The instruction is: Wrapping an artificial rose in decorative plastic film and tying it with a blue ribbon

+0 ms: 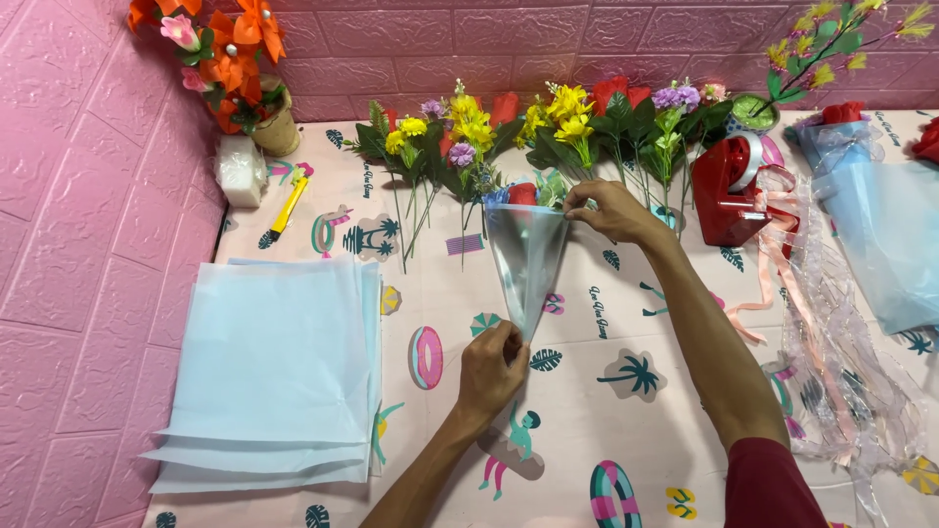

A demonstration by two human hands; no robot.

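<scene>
Hands: both grip one clear plastic cone [526, 264] lying on the worktop [587, 391], one at each end.
Left hand [492, 370]: fingers pinched shut on the cone's narrow tip, at the end nearer the person.
Right hand [606, 210]: fingertips closed on the right corner of the cone's wide mouth, at the far end; the forearm runs back to a dark red sleeve [773, 484].
Cone: a see-through sheet rolled to a point, stretched between the two hands, wide end away from the person; a red flower [522, 193] and some green leaves show at its mouth.
Beyond the right hand: a row of artificial flowers [548, 127], yellow, purple and red with green stems, laid out along the pink brick-pattern wall [440, 39].
Right of the right hand: a red tape dispenser [729, 191] near the wrist, with pale pink ribbon [782, 264] trailing down beside the forearm; farther right, a finished bouquet in light blue wrap [880, 235].
Left of the left hand: a stack of pale blue sheets [274, 372], well apart from the fingers.
Far left, beyond the stack: a yellow utility knife [290, 207], a white block [240, 169] and a pot of orange flowers [230, 59] in the corner.
Worktop: covered with a pale cloth printed with palm trees and swim rings.
</scene>
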